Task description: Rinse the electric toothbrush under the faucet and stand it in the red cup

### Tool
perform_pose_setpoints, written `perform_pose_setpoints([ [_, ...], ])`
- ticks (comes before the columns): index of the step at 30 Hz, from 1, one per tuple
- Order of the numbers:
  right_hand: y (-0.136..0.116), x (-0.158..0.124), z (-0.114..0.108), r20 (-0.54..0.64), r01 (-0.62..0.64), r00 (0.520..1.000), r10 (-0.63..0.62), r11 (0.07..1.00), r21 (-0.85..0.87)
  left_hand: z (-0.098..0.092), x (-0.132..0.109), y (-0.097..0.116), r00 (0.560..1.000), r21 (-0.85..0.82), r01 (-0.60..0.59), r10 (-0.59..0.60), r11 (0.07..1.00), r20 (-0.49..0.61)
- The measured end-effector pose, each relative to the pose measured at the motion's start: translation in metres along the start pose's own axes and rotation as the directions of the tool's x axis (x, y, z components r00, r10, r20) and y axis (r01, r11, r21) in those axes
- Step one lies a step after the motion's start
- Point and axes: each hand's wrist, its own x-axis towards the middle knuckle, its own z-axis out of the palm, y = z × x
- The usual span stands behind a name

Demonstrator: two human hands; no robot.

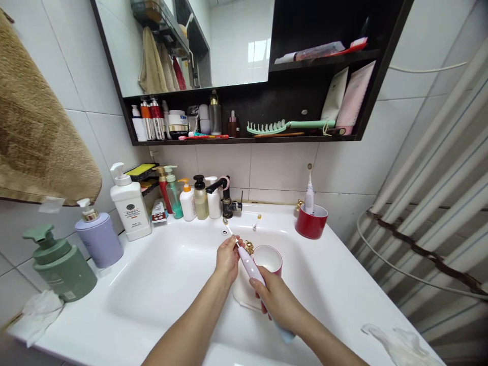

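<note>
Over the sink (152,274), an electric toothbrush (249,264) with a pale pink handle slants between my two hands. My right hand (280,295) is wrapped round its handle. A pale blue piece (284,333) shows below that hand; whether it belongs to the handle, I cannot tell. My left hand (227,256) pinches the toothbrush's neck, just below the brush head. Beside the handle, a cup (268,249) with a white inside and red outside stands in the sink, partly hidden by my right hand. A loose brush head (257,222) lies on the sink's back ledge.
A black faucet (226,201) rises at the back, with several pump bottles (187,203) to its left. A red cup (311,223) holding another electric toothbrush (309,195) stands at right. Above hangs a dark shelf cabinet (259,140). Crumpled plastic (400,345) lies front right.
</note>
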Motion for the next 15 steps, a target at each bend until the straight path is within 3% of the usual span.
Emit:
perform_pose_setpoints([
  [5, 0.001, -0.002, 0.0, 0.014, -0.021, 1.0, 0.02, 0.999, 0.024, -0.01, 0.013, 0.005, 1.0, 0.057, -0.005, 0.006, 0.998, -0.01],
  [8, 0.0, -0.001, -0.003, -0.022, 0.015, 1.0, -0.013, 0.997, 0.069, -0.009, 0.02, 0.001, 1.0, 0.262, 0.019, -0.018, 0.965, -0.005],
  [11, -0.004, -0.002, -0.006, -0.045, 0.025, 0.999, -0.022, 0.997, 0.071, 0.003, 0.033, -0.007, 1.0, 0.497, 0.018, -0.011, 0.868, -0.018],
  [15, -0.009, -0.004, -0.01, -0.064, 0.067, 0.996, -0.063, 0.995, 0.073, 0.027, 0.066, -0.018, 1.0, 0.623, 0.009, -0.006, 0.782, -0.007],
])
